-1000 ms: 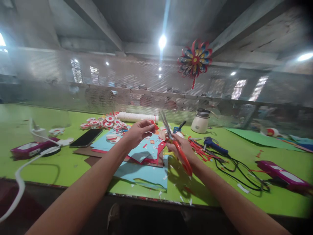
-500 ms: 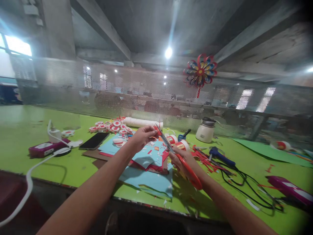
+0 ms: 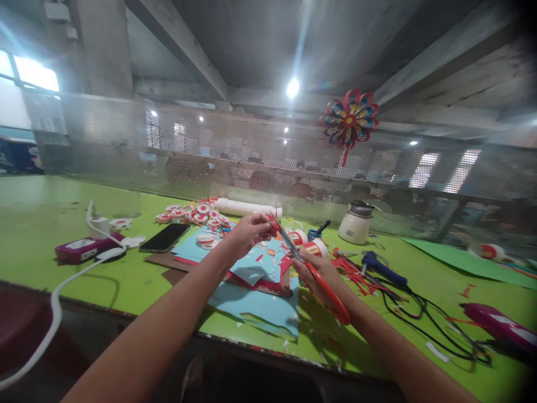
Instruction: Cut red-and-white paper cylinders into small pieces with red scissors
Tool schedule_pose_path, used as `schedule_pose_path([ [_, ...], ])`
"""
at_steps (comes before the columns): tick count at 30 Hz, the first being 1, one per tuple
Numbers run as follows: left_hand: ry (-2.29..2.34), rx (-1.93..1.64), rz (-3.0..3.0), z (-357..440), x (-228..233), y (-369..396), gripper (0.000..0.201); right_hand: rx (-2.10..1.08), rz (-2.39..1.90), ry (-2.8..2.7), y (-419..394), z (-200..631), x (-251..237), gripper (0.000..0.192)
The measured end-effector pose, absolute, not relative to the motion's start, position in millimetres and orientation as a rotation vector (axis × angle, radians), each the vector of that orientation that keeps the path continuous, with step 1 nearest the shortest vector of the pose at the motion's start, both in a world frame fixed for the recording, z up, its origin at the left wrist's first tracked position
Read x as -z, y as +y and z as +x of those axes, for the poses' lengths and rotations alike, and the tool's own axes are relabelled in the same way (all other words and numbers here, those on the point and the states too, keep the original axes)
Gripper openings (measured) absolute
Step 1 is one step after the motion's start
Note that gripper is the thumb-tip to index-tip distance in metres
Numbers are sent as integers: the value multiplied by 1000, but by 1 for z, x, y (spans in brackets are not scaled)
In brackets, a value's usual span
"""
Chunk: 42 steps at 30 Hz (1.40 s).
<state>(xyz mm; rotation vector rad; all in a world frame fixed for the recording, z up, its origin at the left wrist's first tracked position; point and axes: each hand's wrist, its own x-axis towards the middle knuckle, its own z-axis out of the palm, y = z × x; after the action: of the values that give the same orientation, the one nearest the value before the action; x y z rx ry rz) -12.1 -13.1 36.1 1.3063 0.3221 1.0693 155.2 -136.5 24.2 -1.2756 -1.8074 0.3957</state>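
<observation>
My left hand [image 3: 250, 234] pinches a small piece of red paper [image 3: 273, 220] between thumb and fingers. Orange-handled scissors [image 3: 326, 292] are gripped in my right hand [image 3: 318, 272], their blades pointing up and away beside the red piece. Whether the blades touch the piece I cannot tell. Below both hands lie light blue paper sheets [image 3: 272, 310] with red sheets among them, scattered with small paper scraps. Behind my left hand sits a pile of red and white paper discs [image 3: 202, 209].
A black phone [image 3: 165, 238] and a purple box [image 3: 86, 250] with a white cable are at left. To the right lie a blue glue gun [image 3: 382, 268] with black cord, red paper strips [image 3: 356, 275] and a purple tool [image 3: 499, 324]. A white jug [image 3: 354, 225] stands behind.
The whole view has shifted slightly, so things appear a little further right. My hands keep nearly the same pose, with the scissors still by the red paper.
</observation>
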Motion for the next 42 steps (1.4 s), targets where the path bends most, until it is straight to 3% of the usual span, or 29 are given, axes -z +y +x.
schedule_pose_path([
  [18,301,-1032,1290,-14,-38,-13,18,-401,-1356,-1716,-132,154,-13,35],
  [31,259,-1000,1315,-13,-35,-13,13,-195,-1336,-1667,-132,156,-20,38],
  [42,313,-1216,1239,-20,-39,-2,17,-283,-1416,-1824,-129,162,-16,28],
])
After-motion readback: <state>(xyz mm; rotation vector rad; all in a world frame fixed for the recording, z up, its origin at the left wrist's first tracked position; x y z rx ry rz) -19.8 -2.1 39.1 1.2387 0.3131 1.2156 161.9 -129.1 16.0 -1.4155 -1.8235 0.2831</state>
